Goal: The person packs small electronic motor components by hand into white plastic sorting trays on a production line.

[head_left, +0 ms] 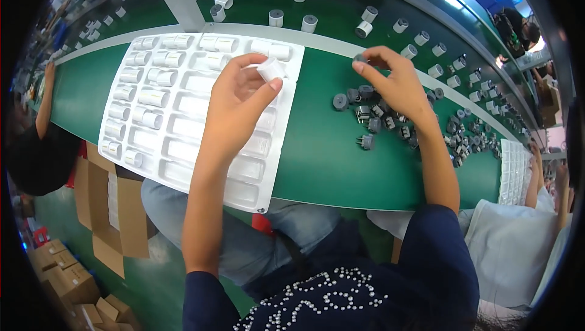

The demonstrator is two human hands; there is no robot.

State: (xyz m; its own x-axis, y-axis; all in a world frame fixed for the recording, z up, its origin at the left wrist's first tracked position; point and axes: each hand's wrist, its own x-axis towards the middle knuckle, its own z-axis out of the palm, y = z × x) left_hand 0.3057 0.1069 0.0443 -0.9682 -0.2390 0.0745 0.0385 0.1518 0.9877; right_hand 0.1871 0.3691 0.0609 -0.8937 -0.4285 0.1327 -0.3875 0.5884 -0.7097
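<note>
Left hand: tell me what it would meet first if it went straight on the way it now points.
Probably the white tube lying at the far right corner of the tray; the left hand looks raised, so it might pass above.

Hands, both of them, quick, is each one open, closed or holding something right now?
Left hand: closed on a white cylinder, held by thumb and fingers.
Right hand: pinching a small dark grey part.

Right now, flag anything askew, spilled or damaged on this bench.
Only the dark grey parts look untidy: they lie jumbled at different angles on the green bench near the right hand, while white cylinders lie in rows in the tray. No damage shows.
</note>
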